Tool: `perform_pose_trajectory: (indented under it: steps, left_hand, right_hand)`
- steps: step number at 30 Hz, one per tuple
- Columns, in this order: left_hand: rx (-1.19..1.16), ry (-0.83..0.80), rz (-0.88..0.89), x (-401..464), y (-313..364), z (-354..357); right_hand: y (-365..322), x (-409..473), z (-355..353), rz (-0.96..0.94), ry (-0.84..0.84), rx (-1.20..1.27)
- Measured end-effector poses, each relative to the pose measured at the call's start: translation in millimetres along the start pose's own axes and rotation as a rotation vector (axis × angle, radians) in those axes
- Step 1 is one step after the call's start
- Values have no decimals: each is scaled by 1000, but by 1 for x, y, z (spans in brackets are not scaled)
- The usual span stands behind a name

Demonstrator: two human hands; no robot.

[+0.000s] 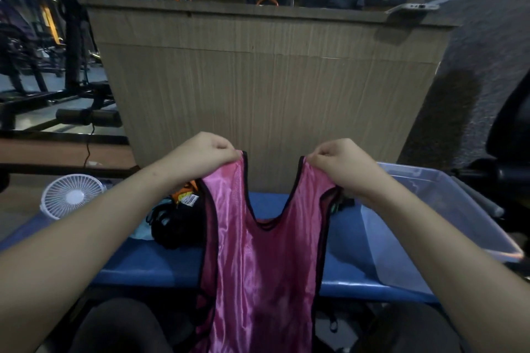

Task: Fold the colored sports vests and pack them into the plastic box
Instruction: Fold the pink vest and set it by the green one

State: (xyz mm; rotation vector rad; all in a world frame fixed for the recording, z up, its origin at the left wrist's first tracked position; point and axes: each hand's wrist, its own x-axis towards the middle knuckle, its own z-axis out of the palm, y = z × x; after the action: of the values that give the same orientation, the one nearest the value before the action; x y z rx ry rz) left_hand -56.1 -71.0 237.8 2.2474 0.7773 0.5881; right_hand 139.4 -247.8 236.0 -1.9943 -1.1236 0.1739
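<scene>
Blue bench (160,264), both hands raised, pinching pink vest (258,281) straps

vest (258,266) hanging over bench (155,264) front, plastic box (447,209) on bench right, fan (73,195) left

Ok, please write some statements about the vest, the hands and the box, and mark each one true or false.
1. Both hands hold the pink vest by its shoulder straps. True: the left hand pinches one strap and the right hand pinches the other.
2. The vest is already folded. False: it hangs open at full length.
3. The plastic box stands on the person's right. True.
4. The pink vest lies inside the box. False: it is held up over the blue bench.
5. A small white fan stands on the person's right. False: it is on the left.
</scene>
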Motion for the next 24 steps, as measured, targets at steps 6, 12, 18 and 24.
perform_pose_trajectory:
  steps: [6, 12, 18, 24]
  left_hand:
    - [-141, -38, -9, 4, 14, 26]
    - [-178, -54, 6, 4, 23, 45]
    - [-169, -87, -11, -3, 29, 46]
    - [-172, -179, 39, -12, 34, 45]
  right_hand:
    - [-21, -17, 22, 147, -215, 438]
    - [-34, -22, 38, 153, -274, 577]
    - [-35, -27, 43, 149, -269, 619]
    - [-36, -32, 45, 132, -284, 690]
